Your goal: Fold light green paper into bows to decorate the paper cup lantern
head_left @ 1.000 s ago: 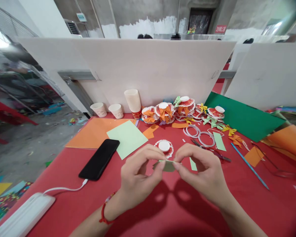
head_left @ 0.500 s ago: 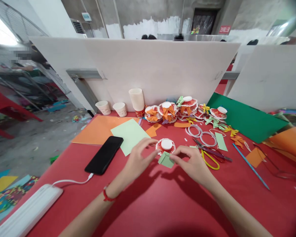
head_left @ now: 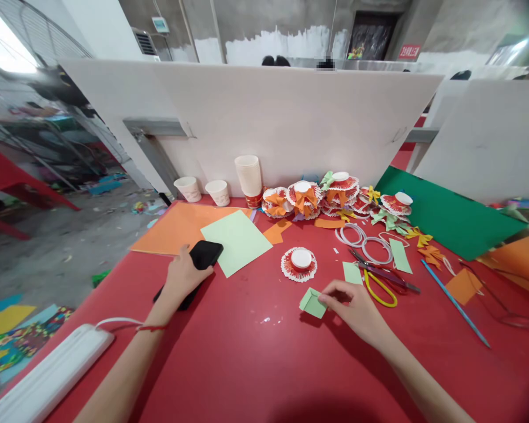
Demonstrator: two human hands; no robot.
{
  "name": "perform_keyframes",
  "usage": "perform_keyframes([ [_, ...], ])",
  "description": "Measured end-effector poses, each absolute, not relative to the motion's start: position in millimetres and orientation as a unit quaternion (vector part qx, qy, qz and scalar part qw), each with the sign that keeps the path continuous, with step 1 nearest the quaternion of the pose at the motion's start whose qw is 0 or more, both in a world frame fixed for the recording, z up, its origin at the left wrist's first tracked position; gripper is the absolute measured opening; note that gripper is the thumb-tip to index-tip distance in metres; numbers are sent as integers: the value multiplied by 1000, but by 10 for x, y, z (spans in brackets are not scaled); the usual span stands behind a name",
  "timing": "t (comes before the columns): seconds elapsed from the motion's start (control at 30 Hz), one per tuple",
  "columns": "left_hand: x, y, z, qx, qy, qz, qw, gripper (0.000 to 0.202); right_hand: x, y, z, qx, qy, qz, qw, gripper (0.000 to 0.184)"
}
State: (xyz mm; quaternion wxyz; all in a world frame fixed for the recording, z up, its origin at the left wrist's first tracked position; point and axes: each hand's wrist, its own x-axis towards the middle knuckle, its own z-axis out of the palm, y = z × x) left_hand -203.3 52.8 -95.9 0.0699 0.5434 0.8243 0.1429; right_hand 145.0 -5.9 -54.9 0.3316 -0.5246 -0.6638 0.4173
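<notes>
My left hand (head_left: 182,281) lies across a black smartphone (head_left: 206,254), its thumb at the right edge and its fingers along the left edge, gripping it. The palm hides the phone's middle. Between thumb and fingertips, my right hand (head_left: 356,306) pinches a small folded piece of light green paper (head_left: 312,302) above the red table. Just beyond that paper sits a small paper-cup hat (head_left: 301,259) with a white top and a frilled red-and-white brim. A large light green sheet (head_left: 238,242) lies to the right of the phone.
Scissors with yellow handles (head_left: 381,288), white rings (head_left: 377,250) and a blue pencil (head_left: 456,304) lie at the right. Decorated cup hats (head_left: 303,200) and paper cups (head_left: 218,192) line the white partition (head_left: 264,111). A white power strip (head_left: 48,376) lies at the left.
My left hand has moved left, from beside the cup hat onto the phone. My right hand has brought the folded green paper slightly nearer and to the right.
</notes>
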Motion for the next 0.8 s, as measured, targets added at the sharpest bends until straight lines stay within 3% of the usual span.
perform_keyframes([
  [0.37,-1776,401,-700,619,755,189,109,56,1359,-14,-506,-498,-696,387,344,19],
  [0.5,-1094,185,-387,731,610,217,216,30,1268,86,-374,-478,-713,364,361,12],
  [0.57,-767,98,-219,746,486,286,355,17,1248,134,-261,-461,-724,330,393,11],
  [0.67,-423,62,-42,677,453,457,357,12,1283,180,-70,-444,-721,276,456,8],
  [0.8,-202,119,39,629,419,547,359,8,1399,202,82,-421,-709,268,499,5],
])
